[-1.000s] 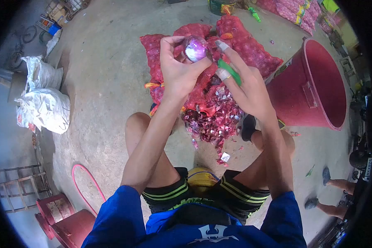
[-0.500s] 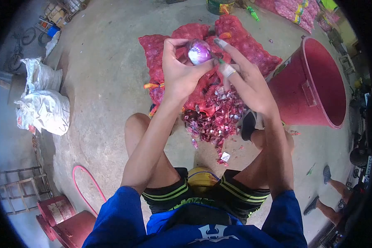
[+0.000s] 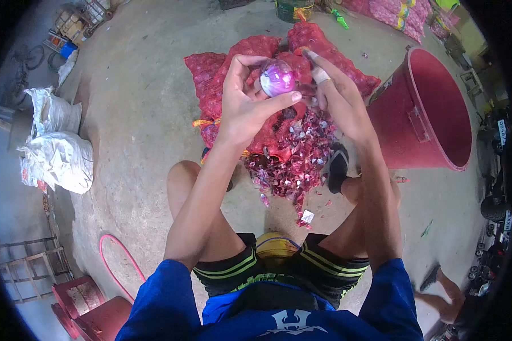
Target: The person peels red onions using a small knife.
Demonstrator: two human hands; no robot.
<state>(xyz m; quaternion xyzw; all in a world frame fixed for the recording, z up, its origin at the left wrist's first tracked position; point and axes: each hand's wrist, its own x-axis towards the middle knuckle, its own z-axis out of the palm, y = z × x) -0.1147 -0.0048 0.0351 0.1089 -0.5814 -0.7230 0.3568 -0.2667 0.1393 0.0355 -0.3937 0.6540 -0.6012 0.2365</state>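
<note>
A peeled-looking red onion point(image 3: 277, 78), purple and white, is held up in my left hand point(image 3: 243, 108), its thumb and fingers around it. Just to the right, my right hand point(image 3: 347, 108) has its fingers bent, with pale coverings on some fingertips. Motion blur smears the gap between this hand and the onion, and whatever its fingers grip is not clear. Below both hands lies a heap of onion skins point(image 3: 293, 167) on the floor. Behind them are red mesh sacks point(image 3: 330, 54) full of onions.
A large red tub point(image 3: 395, 125) stands at the right. White sacks point(image 3: 62, 159) sit at the left, with a pink hoop point(image 3: 119, 241) nearer. A green bottle point(image 3: 340, 20) lies at the back. Another person's leg point(image 3: 446, 295) shows at lower right.
The onion has turned slightly in my left hand. My right hand's fingers have shifted a little away from it. The view has moved slightly, and the other person's legs have shifted.
</note>
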